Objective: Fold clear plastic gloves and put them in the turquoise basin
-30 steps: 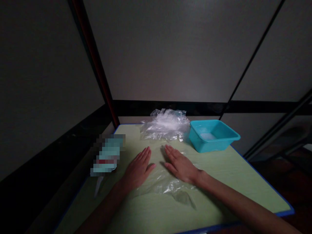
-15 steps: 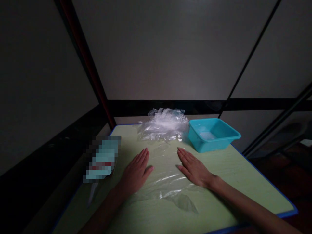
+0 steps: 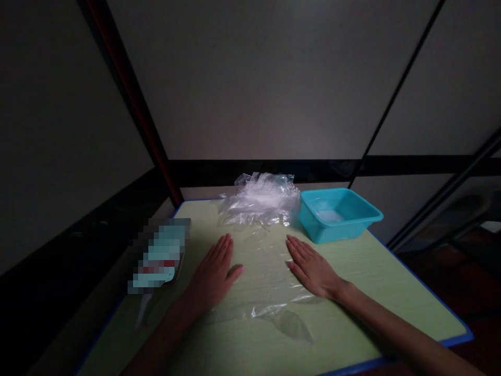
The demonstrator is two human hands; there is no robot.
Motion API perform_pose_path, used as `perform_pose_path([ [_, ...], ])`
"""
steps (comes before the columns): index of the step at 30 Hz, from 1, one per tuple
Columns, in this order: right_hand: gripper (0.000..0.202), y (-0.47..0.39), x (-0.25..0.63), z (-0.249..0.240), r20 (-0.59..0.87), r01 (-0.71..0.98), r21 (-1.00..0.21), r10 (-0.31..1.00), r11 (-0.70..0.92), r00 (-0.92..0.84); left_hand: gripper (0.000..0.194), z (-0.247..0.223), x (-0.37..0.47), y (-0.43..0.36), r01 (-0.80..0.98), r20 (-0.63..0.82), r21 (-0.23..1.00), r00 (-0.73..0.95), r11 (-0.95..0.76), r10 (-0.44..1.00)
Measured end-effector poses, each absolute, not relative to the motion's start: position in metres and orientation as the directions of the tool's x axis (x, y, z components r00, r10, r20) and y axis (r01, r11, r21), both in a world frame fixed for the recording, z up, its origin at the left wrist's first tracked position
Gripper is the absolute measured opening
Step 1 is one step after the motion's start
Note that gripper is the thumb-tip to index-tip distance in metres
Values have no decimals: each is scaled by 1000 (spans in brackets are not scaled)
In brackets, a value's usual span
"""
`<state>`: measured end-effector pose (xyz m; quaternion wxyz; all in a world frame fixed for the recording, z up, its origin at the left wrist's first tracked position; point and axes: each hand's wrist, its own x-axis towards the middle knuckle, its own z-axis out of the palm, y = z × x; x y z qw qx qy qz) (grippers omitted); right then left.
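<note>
A clear plastic bag (image 3: 266, 279) lies spread over the middle of the pale green table (image 3: 376, 297), its near end slightly puckered. My left hand (image 3: 213, 274) rests flat along the bag's left side, thumb out to the right. On the opposite side my right hand (image 3: 313, 269) lies flat too, fingers stretched and pointing away to the left. Neither hand grips anything. Beyond the bag sits a crumpled pile of clear plastic bags (image 3: 260, 201).
A turquoise plastic basin (image 3: 338, 230) with something whitish inside stands at the back right. At the left edge lies a blurred-out light teal package (image 3: 160, 256), with a pale strip sticking out below. A wall panel (image 3: 258, 78) rises behind the table.
My hands have moved slightly apart over the bag, which looks flatter between them. The whole view has shifted a little. Basin, pile and package stay in place.
</note>
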<state>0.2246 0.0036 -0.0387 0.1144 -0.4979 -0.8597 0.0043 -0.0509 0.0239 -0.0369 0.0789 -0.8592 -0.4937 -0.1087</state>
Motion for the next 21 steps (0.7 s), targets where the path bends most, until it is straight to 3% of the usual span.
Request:
perform_pose_path([
  [5, 54, 3, 224, -37, 181, 861, -88, 858, 501, -480, 62, -6, -22, 23, 850, 274, -57, 518, -524, 810],
  [11, 53, 4, 223, -37, 184, 861, -62, 854, 504, -487, 63, 23, 19, 19, 836, 101, -90, 548, -541, 830],
  [16, 54, 5, 225, -41, 191, 857, -30, 845, 514, -499, 52, 1, 64, 11, 749, 139, -33, 659, -661, 739],
  [21, 52, 6, 226, -43, 182, 855, -19, 842, 519, -508, 56, -32, 80, 7, 807, 234, 70, 557, -586, 796],
])
